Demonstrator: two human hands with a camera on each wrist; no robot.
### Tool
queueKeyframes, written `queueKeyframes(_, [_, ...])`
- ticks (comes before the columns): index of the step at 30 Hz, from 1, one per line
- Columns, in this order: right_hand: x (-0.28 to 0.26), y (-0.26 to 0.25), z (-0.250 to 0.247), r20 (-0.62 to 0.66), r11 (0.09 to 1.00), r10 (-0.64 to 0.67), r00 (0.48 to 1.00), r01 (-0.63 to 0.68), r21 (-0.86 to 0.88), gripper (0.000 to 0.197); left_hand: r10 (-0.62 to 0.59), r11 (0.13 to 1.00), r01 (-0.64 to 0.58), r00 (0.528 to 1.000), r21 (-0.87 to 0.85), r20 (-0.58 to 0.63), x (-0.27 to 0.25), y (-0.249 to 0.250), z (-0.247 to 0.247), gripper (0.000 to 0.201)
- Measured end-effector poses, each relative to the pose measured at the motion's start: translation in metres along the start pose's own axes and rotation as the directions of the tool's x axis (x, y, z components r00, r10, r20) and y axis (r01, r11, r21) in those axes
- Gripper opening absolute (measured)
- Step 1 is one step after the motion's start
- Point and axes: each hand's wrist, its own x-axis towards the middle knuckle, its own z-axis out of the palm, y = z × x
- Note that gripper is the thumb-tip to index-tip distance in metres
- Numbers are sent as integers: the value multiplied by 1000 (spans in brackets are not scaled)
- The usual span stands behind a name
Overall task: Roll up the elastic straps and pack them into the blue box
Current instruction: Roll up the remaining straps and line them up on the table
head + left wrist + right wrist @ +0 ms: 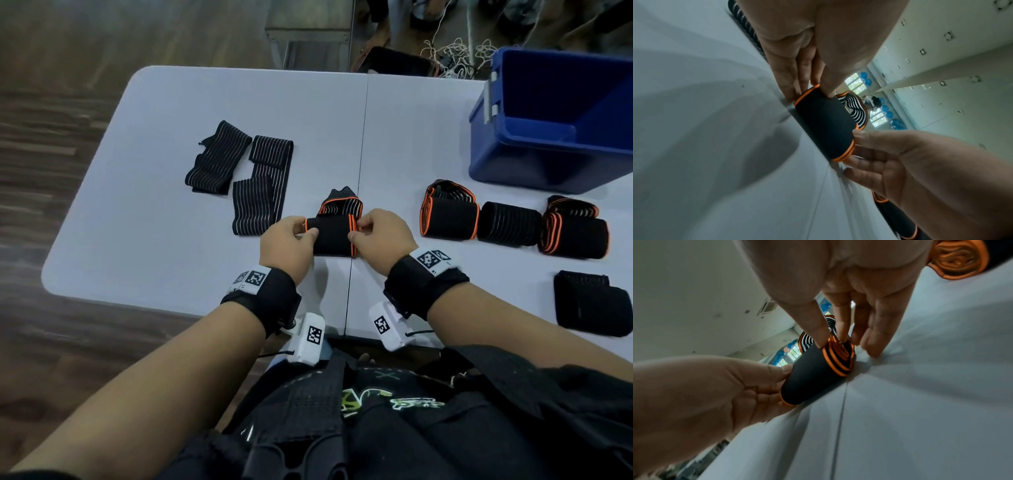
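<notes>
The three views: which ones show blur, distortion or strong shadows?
Head view: mostly sharp, wide-angle bend at the table edges, the blue box cut off at the frame. Left wrist view: soft shadows on the table, stretched edges, the orange-edged strap roll fairly clear. Right wrist view: the left hand near the lens looks soft and oversized; the right hand is also enlarged.

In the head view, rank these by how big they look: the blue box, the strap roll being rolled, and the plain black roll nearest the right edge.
1. blue box, clearly largest.
2. plain black roll.
3. strap roll held by both hands; partly covered by fingers, and its tail is still unrolled, so the gap with 2 is unsure.
</notes>
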Motion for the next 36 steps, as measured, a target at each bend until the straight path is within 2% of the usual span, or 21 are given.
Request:
queueKeyframes(2, [-5,2,2,-22,993,35,999,-32,111,31,67,998,-67,996,-4,51,-2,-1,1,21])
queueKeyframes(4, [-7,1,5,11,979,25,1000,-27,202,39,116,993,-117,987,-1,112,-5,-2,2,24])
queueKeyframes(8, [-2,4,11,52,994,-7,999,1,108,41,167,981,-180,974,76,154,-4,-3,5,31])
queueKeyframes(11, [3,9,14,5,989,23,1000,-23,146,44,176,972,-199,968,122,179,0,-3,2,33])
queueKeyframes(13, [3,11,14,-36,964,68,997,-57,259,43,152,981,-170,972,90,179,2,-5,0,30])
queueKeyframes(16, [2,15,13,-38,903,128,991,-100,418,36,55,998,-52,986,-25,155,6,-7,-4,29])
queueKeyframes(18, [-1,19,11,-13,866,151,988,-126,485,29,-22,989,46,985,-139,172,7,-7,-5,37])
queueKeyframes(20, [-9,25,6,19,834,170,985,-154,529,21,-49,969,98,976,-228,212,3,-3,-4,43])
queueKeyframes(24, [-29,54,-8,67,805,199,978,-202,559,16,-17,974,84,954,-212,299,-6,9,9,30])
queueKeyframes(28, [-53,90,-27,102,782,238,966,-253,569,16,31,994,17,910,-111,414,-16,23,31,30])
queueKeyframes(32, [-81,115,-48,14,785,322,947,-275,555,12,53,998,-30,860,-54,507,-28,42,57,32])
queueKeyframes(36, [-111,140,-61,-167,801,435,885,-296,521,15,119,985,-168,818,36,562,-40,70,88,30])
